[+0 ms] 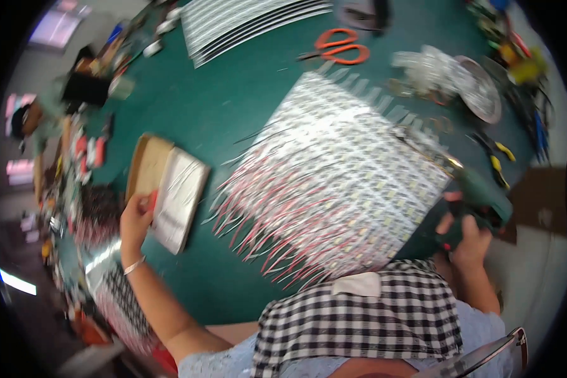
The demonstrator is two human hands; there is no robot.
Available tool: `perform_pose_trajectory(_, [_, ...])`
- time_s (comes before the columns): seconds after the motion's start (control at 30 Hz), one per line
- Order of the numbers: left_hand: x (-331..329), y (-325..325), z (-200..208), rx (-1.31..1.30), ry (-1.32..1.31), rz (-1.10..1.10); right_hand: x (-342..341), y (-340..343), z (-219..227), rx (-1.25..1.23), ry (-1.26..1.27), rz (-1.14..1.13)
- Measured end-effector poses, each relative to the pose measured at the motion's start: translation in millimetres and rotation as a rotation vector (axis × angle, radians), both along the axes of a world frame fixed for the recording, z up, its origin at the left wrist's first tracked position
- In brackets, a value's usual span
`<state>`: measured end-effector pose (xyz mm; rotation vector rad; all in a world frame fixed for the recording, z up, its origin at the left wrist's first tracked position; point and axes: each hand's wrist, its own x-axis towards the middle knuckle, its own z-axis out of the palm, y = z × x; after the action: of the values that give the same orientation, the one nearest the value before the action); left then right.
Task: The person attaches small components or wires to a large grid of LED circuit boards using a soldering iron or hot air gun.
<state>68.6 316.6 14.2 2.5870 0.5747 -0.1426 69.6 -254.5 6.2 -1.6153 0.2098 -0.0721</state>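
The right hand [469, 242] is closed tight around a dark green tool with a red trigger [479, 201] at the edge of a big, bumpy sheet of shiny white strips with thin red wire ends [334, 183]. The left hand [135, 217] pinches a small red piece — right by a flat brown cardboard box of silvery strips [167, 189]. Much looks left. Farther off, smooth orange scissors [340, 50] lie on the green table [220, 94].

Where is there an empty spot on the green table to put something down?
Bare green table lies between the open box, the stacked strips and the big sheet of wired strips. Another patch sits below the box, near the left hand. The table's left and right edges are crowded with tools and parts.
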Motion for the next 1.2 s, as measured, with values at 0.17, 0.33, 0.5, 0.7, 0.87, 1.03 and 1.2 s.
perform_pose_trajectory(0.17, [11.1, 0.7, 11.3, 0.096, 0.051, -0.105, -6.5, -10.7, -10.4, -0.029, -0.162, -0.001])
perform_pose_trajectory(0.33, [14.2, -0.4, 18.9, 0.085, 0.162, -0.105, -7.0, -16.2, -12.6, 0.008, -0.073, 0.086])
perform_pose_trajectory(0.5, [8.4, -1.5, 20.8, 0.161, 0.139, -0.093, -9.2, -14.7, -9.5, 0.009, -0.101, 0.057])
perform_pose_trajectory(0.7, [22.5, -47.7, 26.2, 0.195, -0.144, -0.245, -9.5, -10.8, -4.2, 0.053, -0.129, 0.099])
perform_pose_trajectory(0.87, [31.2, -89.4, -11.9, 0.362, -0.351, -0.409, -9.8, -10.6, -8.5, 0.107, -0.138, 0.119])
perform_pose_trajectory(1.03, [25.9, -114.2, -11.5, 0.363, -0.315, -0.308, -10.8, -9.3, -6.9, 0.098, -0.137, 0.085])
perform_pose_trajectory(1.2, [29.1, -110.2, -9.9, 0.216, -0.262, -0.267, -8.2, -10.3, -11.5, 0.116, -0.122, 0.077])
